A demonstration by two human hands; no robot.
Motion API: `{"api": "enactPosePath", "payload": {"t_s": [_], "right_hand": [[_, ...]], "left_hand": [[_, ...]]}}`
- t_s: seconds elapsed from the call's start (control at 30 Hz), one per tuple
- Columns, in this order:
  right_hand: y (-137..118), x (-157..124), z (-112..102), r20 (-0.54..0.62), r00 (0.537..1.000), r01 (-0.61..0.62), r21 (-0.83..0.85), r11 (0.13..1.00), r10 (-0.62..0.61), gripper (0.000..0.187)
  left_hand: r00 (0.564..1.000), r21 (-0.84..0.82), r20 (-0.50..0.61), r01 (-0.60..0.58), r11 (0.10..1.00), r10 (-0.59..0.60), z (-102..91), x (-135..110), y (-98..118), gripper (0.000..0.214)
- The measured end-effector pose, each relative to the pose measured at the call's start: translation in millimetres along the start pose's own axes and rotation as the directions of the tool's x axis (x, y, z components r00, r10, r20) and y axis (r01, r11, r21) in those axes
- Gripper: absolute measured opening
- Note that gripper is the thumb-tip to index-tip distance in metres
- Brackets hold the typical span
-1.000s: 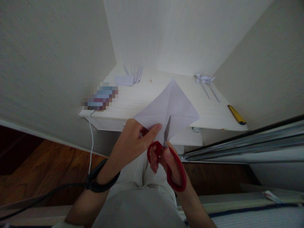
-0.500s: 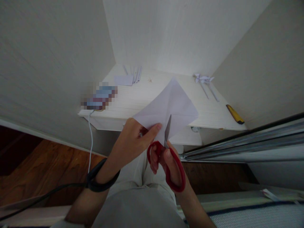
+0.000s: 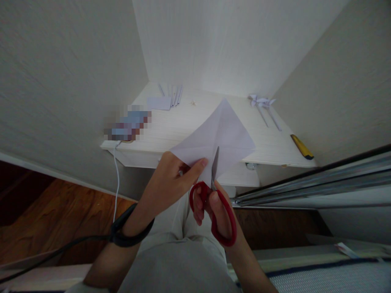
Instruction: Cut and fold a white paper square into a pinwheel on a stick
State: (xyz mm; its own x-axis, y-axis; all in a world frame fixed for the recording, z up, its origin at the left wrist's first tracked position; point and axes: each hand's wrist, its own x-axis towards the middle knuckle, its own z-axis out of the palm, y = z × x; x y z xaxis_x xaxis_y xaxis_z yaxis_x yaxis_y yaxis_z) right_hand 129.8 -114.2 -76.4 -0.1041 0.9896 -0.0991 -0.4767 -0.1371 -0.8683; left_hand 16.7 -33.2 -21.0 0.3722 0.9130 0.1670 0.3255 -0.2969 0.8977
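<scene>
My left hand pinches the lower left corner of a creased white paper square, held up like a diamond over the table's front edge. My right hand has its fingers through the loops of red-handled scissors. The scissor blade points up into the paper's bottom corner, along the middle crease. A black strap with a cable wraps my left wrist.
A white table stands in a wall corner. On it lie folded paper strips, a small paper pinwheel with sticks, a yellow utility knife and a blurred item with a white cable. A metal sliding rail runs at right.
Almost nothing has moved. The scissors and the paper have shifted very slightly, and the blade stays in the paper's lower corner.
</scene>
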Motion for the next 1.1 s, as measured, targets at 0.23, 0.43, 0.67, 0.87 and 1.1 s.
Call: {"api": "enactPosePath", "payload": {"t_s": [0.23,0.43,0.67,0.87,1.1], "right_hand": [[0.1,0.4,-0.7,0.027,0.999,0.02,-0.017,1.0,-0.019,0.041],[3.7,1.2,-2.5,0.023,0.999,0.039,-0.011,0.999,-0.039,0.038],[2.2,2.4,-2.6,0.036,0.998,0.06,-0.009,0.998,-0.059,0.039],[2.9,2.0,-2.1,0.032,0.995,0.089,0.012,0.996,-0.089,0.039],[2.0,0.8,-1.9,0.04,0.997,0.061,0.016,0.998,-0.061,0.04]], "left_hand": [[1.0,-0.012,-0.016,0.007,1.0,-0.007,-0.2,-1.1,0.0,0.028],[1.0,0.04,0.028,-0.004,0.999,0.003,-1.1,-2.0,-0.2,0.035],[0.998,0.054,0.057,0.0,0.999,-0.003,-1.2,-3.7,-3.8,0.035],[0.999,0.045,0.049,-0.011,0.999,0.009,-1.3,-3.7,-3.0,0.032],[0.999,0.068,0.045,-0.024,0.997,0.021,-1.8,-4.5,-3.9,0.035]]}}
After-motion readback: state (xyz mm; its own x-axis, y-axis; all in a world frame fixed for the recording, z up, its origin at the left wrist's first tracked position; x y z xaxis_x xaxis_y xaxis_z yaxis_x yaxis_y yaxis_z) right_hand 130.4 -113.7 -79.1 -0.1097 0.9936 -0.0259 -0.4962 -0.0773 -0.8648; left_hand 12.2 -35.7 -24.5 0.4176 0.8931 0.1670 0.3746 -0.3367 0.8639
